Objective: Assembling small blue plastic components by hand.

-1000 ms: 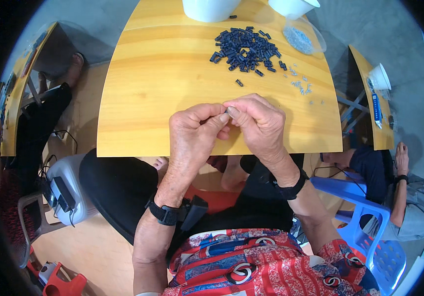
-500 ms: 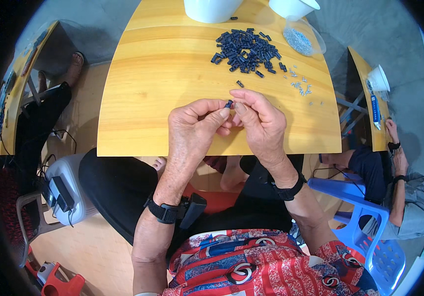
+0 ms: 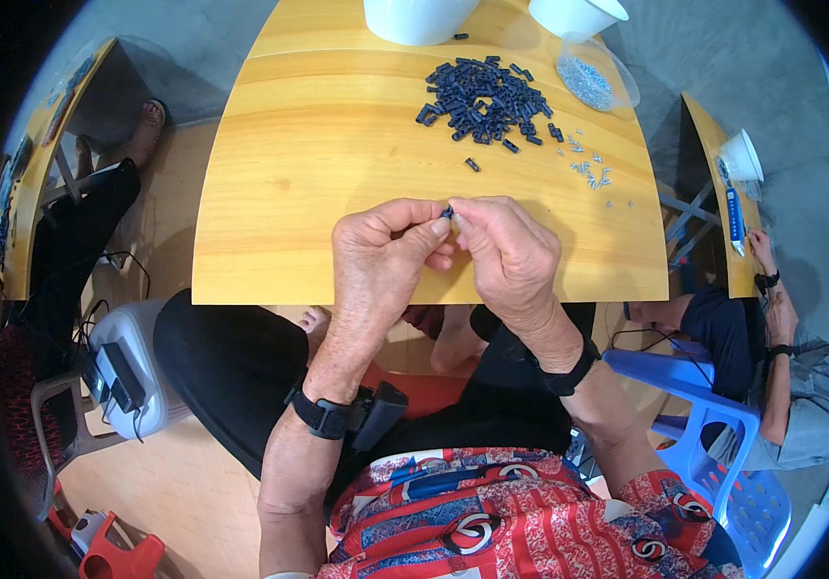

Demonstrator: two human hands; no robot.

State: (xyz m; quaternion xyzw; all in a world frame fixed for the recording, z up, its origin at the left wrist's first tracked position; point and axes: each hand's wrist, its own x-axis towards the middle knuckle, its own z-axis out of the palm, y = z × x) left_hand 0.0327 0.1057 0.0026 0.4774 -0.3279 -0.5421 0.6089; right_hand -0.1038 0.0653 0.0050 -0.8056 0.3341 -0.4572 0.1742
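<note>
Over the table's near part, my left hand (image 3: pixel 381 253) pinches a small dark plastic piece (image 3: pixel 447 212) between thumb and forefinger; most of it is hidden by the fingertips. My right hand (image 3: pixel 513 253) is closed, its thumb and forefinger pressed together right at the top of that piece. Whatever sits between the right fingertips is too small to make out. A single dark piece (image 3: pixel 472 165) lies just beyond the hands. Farther off is a heap of similar dark plastic pieces (image 3: pixel 480 104), and small silvery screws (image 3: pixel 592 174) are scattered to its right.
Two white tubs (image 3: pixel 419 17) stand at the table's (image 3: pixel 318 193) far edge. A clear dish of silvery screws (image 3: pixel 585 83) lies at the far right. Beside me are a blue plastic chair (image 3: pixel 714 405) and a pale box (image 3: pixel 149 376). Other people sit at tables left and right.
My right hand's fingers have closed from a looser, spread pose into a pinch at the top of the dark piece. The left hand has hardly moved.
</note>
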